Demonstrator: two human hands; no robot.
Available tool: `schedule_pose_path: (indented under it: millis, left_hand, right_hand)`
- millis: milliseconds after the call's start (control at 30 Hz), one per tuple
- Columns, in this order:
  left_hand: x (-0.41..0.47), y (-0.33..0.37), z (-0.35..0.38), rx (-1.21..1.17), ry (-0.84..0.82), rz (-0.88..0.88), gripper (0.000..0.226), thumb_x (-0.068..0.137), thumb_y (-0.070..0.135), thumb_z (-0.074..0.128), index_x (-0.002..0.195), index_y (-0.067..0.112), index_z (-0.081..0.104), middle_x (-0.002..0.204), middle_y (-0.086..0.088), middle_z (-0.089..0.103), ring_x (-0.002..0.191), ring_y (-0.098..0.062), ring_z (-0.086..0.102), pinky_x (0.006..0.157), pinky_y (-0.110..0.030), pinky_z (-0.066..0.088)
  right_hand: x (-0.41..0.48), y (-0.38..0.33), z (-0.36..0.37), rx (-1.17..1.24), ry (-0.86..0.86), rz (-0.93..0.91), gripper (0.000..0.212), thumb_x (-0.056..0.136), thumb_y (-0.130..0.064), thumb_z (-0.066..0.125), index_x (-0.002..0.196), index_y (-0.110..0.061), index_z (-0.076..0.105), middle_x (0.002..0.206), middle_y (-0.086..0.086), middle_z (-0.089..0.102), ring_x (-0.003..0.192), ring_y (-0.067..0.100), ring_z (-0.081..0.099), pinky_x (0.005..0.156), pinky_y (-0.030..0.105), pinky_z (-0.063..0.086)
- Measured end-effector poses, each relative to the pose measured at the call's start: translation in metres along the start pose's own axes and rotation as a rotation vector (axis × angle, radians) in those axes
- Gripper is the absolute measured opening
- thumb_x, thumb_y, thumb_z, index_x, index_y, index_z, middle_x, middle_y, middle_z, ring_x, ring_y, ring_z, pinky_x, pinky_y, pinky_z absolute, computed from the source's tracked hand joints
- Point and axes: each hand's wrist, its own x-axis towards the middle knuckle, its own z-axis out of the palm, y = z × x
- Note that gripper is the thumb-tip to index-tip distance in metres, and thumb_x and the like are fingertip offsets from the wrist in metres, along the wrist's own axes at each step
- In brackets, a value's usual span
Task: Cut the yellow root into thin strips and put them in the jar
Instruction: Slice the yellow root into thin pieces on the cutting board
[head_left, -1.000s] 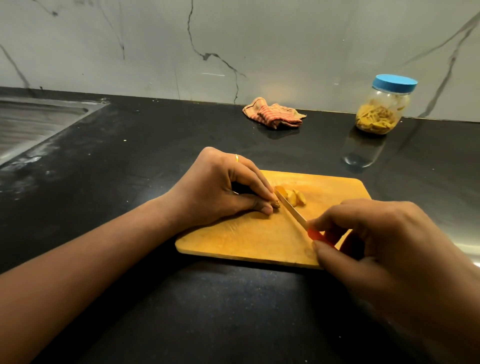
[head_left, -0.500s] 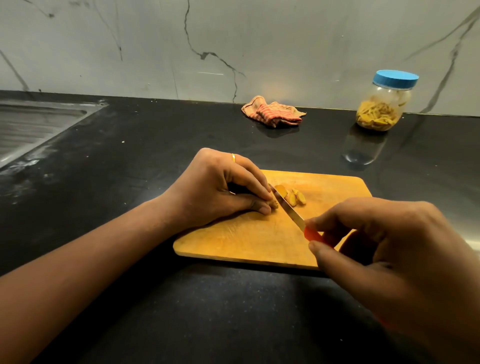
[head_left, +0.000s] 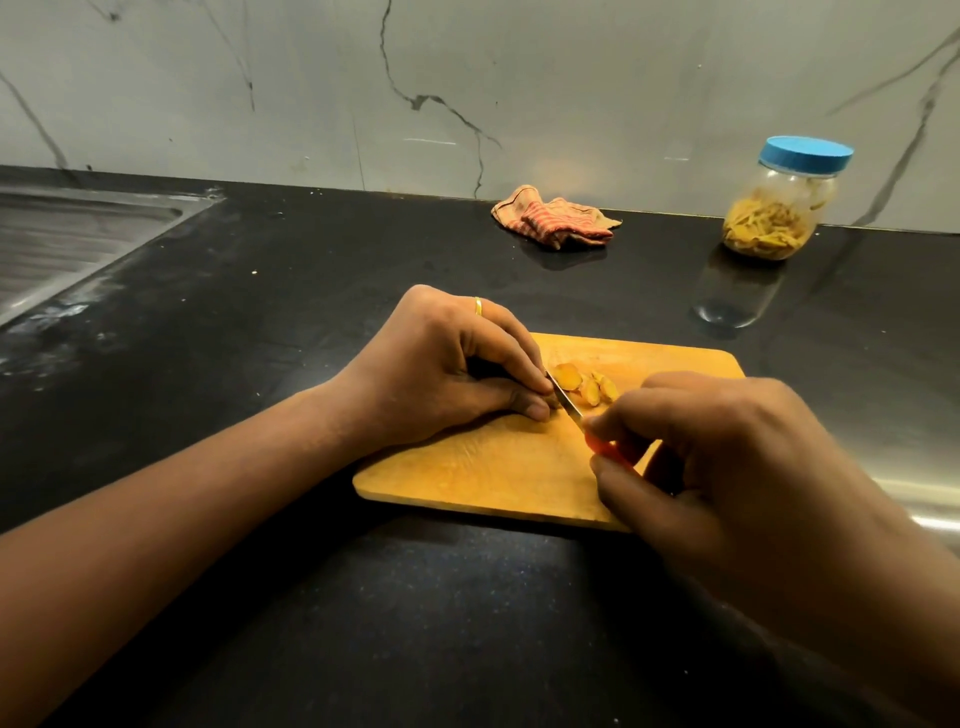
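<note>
Starting at the bottom of the frame, we see the black countertop (head_left: 322, 613), one forearm coming in from the lower left and one from the lower right.

Right hand (head_left: 737, 467), lower right of centre: fingers curled tight round the red handle of a small knife (head_left: 567, 404), thumb under the handle, index tip up where the blade starts. The blade runs up and left from that hand, tip right at the left fingertips. We cannot tell whether the edge touches the wood.

Left hand (head_left: 447, 374), centre of frame: fingers curled down, fingertips and thumb pinching the uncut yellow root (head_left: 554, 401) onto the cutting board (head_left: 483, 467). The root is almost all hidden under them; only a sliver shows beside the blade. A gold ring (head_left: 478, 306) sits on one finger.

Just right of the blade, the cut slices (head_left: 584, 383) lie in a small overlapping heap on the board, between the two hands. The board is wooden with rounded corners and lies flat on the countertop.

Further back:
- **Upper left:** a steel sink (head_left: 62, 244) set into the counter.
- **Upper middle:** a crumpled striped cloth (head_left: 558, 221) at the foot of the wall.
- **Upper right:** the jar (head_left: 779, 218), clear and upright, blue lid (head_left: 805, 154) on, lower half full of yellow strips, well apart from the board.

Behind it all is a pale marble wall (head_left: 571, 78) with dark veins.
</note>
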Motion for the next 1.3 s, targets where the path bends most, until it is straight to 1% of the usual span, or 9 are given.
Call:
schedule_pose_path:
  millis: [300,400,500,667,833,967,1067,1200,1300]
  left_hand:
    - [0.000,0.001,0.000,0.018,0.011,0.008,0.013,0.078,0.017,0.083,0.088,0.010,0.080,0.092,-0.001,0.075,0.085,-0.011,0.073,0.073,-0.031,0.061]
    - [-0.001,0.001,0.001,0.028,0.011,0.012,0.012,0.078,0.018,0.083,0.087,0.011,0.080,0.092,0.000,0.075,0.084,-0.011,0.073,0.071,-0.030,0.061]
    - [-0.001,0.002,0.001,0.017,0.019,-0.003,0.012,0.078,0.017,0.084,0.087,0.010,0.080,0.091,0.000,0.075,0.083,-0.010,0.073,0.071,-0.031,0.061]
    - [0.000,0.002,0.000,0.022,0.018,-0.002,0.014,0.077,0.019,0.084,0.087,0.011,0.080,0.091,0.001,0.075,0.083,-0.009,0.072,0.072,-0.028,0.061]
    - [0.000,0.002,-0.002,-0.006,0.007,-0.001,0.015,0.075,0.017,0.085,0.087,0.009,0.080,0.091,0.001,0.075,0.085,-0.009,0.073,0.075,-0.027,0.061]
    - [0.001,-0.001,-0.004,-0.067,-0.005,-0.028,0.016,0.075,0.016,0.085,0.088,0.008,0.080,0.092,0.000,0.076,0.086,-0.011,0.073,0.077,-0.028,0.060]
    - [0.000,-0.002,-0.005,-0.093,-0.020,-0.049,0.017,0.076,0.015,0.083,0.090,0.007,0.080,0.095,-0.001,0.075,0.088,-0.014,0.073,0.077,-0.030,0.061]
    - [-0.001,-0.003,-0.005,-0.124,-0.028,-0.066,0.018,0.076,0.013,0.083,0.092,0.006,0.079,0.096,-0.003,0.075,0.089,-0.015,0.073,0.078,-0.030,0.061]
    - [0.000,-0.004,-0.005,-0.122,-0.021,-0.050,0.018,0.075,0.012,0.084,0.091,0.006,0.079,0.095,-0.003,0.075,0.088,-0.014,0.074,0.078,-0.028,0.060]
  right_hand:
    - [-0.001,-0.001,-0.006,0.077,-0.026,0.038,0.017,0.079,-0.036,0.060,0.085,-0.026,0.072,0.070,-0.009,0.065,0.058,0.009,0.060,0.050,0.026,0.050]
    - [0.016,0.004,-0.004,0.121,-0.067,0.071,0.018,0.080,-0.034,0.061,0.088,-0.023,0.073,0.075,-0.008,0.067,0.068,0.008,0.061,0.063,0.023,0.051]
    - [0.017,0.005,-0.004,0.095,-0.083,0.046,0.018,0.079,-0.030,0.061,0.089,-0.022,0.073,0.074,-0.008,0.067,0.068,0.009,0.061,0.066,0.024,0.048]
    - [-0.001,0.005,-0.005,0.080,-0.095,0.041,0.015,0.079,-0.038,0.061,0.086,-0.030,0.071,0.070,-0.015,0.063,0.070,0.004,0.061,0.058,0.013,0.047]
    - [-0.008,0.007,-0.013,0.044,-0.096,0.049,0.024,0.075,-0.050,0.054,0.087,-0.035,0.069,0.072,-0.019,0.063,0.066,0.001,0.061,0.050,0.013,0.046]
    - [-0.013,0.009,-0.015,0.089,-0.017,0.075,0.011,0.078,-0.040,0.065,0.086,-0.034,0.070,0.070,-0.019,0.063,0.058,0.001,0.062,0.042,0.011,0.044]
    - [-0.014,0.009,-0.013,0.121,0.050,0.063,0.013,0.075,-0.034,0.067,0.086,-0.029,0.071,0.070,-0.017,0.063,0.055,0.004,0.063,0.043,0.019,0.048]
    - [-0.017,0.010,-0.015,0.156,0.186,0.080,0.011,0.074,-0.028,0.074,0.084,-0.028,0.071,0.066,-0.014,0.062,0.046,0.004,0.059,0.039,0.012,0.040]
    - [-0.016,0.013,-0.021,0.141,0.233,0.098,0.014,0.073,-0.029,0.075,0.087,-0.029,0.071,0.077,-0.014,0.065,0.050,0.008,0.063,0.040,0.021,0.048]
